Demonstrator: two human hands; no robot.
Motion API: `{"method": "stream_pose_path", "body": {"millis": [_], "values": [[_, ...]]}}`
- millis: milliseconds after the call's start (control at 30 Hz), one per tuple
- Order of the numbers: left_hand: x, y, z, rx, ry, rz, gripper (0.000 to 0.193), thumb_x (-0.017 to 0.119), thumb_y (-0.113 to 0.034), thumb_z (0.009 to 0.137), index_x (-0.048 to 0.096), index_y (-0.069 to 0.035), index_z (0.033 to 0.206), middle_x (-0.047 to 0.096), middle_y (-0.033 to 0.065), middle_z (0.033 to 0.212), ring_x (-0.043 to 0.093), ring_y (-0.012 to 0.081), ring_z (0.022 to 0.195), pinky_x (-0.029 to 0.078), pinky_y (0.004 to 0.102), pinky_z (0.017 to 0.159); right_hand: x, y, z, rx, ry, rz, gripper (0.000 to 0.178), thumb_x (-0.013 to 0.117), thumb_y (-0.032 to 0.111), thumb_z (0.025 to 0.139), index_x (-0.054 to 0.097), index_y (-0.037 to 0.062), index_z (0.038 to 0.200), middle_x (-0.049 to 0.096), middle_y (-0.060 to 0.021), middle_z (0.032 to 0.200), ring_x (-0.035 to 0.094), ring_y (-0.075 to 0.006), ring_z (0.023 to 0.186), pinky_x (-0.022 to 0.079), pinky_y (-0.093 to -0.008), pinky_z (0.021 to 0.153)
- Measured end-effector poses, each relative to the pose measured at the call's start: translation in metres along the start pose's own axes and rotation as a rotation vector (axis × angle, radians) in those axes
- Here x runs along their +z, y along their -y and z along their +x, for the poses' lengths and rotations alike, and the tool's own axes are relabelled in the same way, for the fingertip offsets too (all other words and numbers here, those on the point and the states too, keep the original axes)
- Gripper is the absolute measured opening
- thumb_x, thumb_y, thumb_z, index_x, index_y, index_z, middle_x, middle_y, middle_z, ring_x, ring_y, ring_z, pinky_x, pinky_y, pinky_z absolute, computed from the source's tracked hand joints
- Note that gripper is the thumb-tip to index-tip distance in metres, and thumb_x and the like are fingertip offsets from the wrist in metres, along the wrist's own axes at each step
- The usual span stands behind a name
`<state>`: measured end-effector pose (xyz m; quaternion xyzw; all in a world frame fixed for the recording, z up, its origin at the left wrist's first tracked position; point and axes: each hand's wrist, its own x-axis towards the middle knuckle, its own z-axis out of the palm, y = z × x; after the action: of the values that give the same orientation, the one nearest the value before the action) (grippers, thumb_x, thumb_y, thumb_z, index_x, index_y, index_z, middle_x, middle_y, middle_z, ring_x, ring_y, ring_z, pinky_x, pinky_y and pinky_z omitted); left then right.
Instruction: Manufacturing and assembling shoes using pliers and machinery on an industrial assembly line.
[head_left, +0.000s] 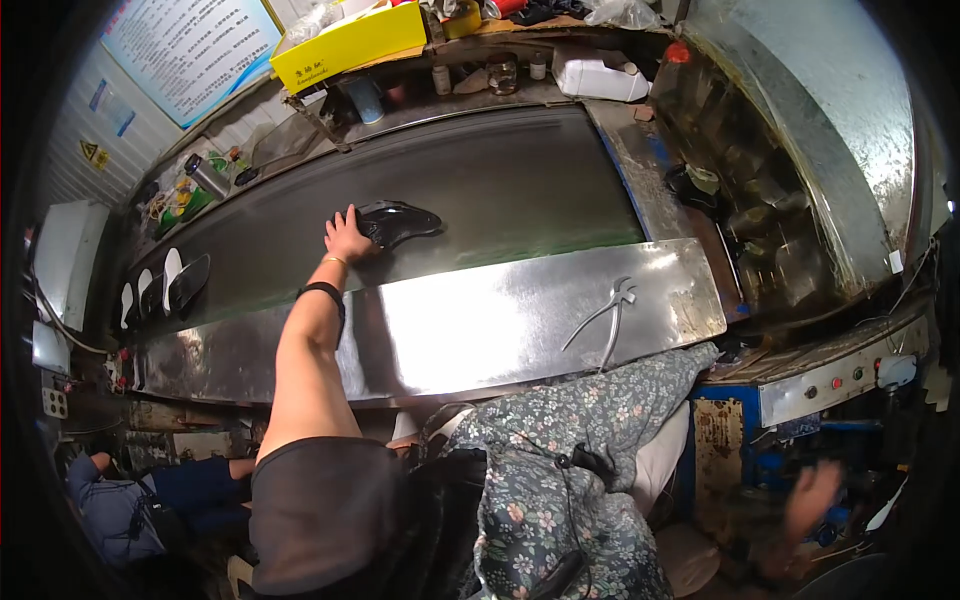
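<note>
Where the long dark belt (510,170) reaches its left end, white sole-shaped pieces (172,268) and dark sole-shaped pieces (190,286) stand in a loose row near the steel ledge (450,330) that runs along the belt's front edge. Just beyond the belt's back edge, to the right of that row, leans a steel flask (207,177). Further right, the left hand (347,238) reaches over the ledge and touches the left end of a glossy black shoe-shaped piece (402,222), its fingers spread; I cannot tell whether they grip the piece or only rest on it. From that hand the piece extends rightward across the middle of the belt, between its back and front edges, its long axis nearly parallel to the front edge and its tapered end pointing away from the palm. Toward the ledge's right end lie metal pincers (620,294), handles splayed toward the front edge, near a floral apron (560,440). Farthest right, well apart from both belt and piece, the right hand (812,498) is blurred below the ledge's right corner; whether it holds anything cannot be told, and the left is clearly nearer the black piece.
</note>
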<state>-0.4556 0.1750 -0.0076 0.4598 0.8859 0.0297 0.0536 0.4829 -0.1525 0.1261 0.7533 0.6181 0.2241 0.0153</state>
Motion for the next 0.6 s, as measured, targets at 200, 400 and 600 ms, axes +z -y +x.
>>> {"method": "stream_pose_path", "body": {"millis": [200,400,600], "values": [[0.001,-0.090,-0.005,-0.060,0.138,-0.462,0.074,0.068,-0.055,0.073,0.051,-0.023,0.137,0.007,0.0122,0.161,-0.009,0.0528,0.142,0.005,0.0746,0.105,0.078,0.204,-0.115,0.177,0.403,0.274,0.043,0.063,0.027,0.090,0.059,-0.0001,0.124,0.057,-0.0253,0.127,0.053,-0.0392,0.119,0.040,-0.0453,0.102],[0.020,-0.085,-0.026,0.415,0.002,-0.248,0.069,0.074,-0.043,0.067,0.054,-0.029,0.132,0.009,0.0145,0.159,-0.003,0.0519,0.142,0.007,0.0755,0.104,0.112,0.238,-0.148,0.518,0.378,0.898,0.039,0.063,0.023,0.090,0.060,-0.0040,0.118,0.059,-0.0240,0.122,0.058,-0.0355,0.113,0.044,-0.0400,0.098],[0.044,-0.075,-0.027,-0.063,0.247,-0.751,0.098,0.076,-0.026,0.075,0.017,-0.005,0.149,0.035,0.0278,0.144,0.040,0.0416,0.131,0.038,0.0439,0.105,0.095,0.234,-0.070,0.371,0.297,0.804,0.032,0.060,0.016,0.092,0.061,-0.0043,0.116,0.064,-0.0212,0.114,0.061,-0.0324,0.109,0.045,-0.0384,0.095]]}}
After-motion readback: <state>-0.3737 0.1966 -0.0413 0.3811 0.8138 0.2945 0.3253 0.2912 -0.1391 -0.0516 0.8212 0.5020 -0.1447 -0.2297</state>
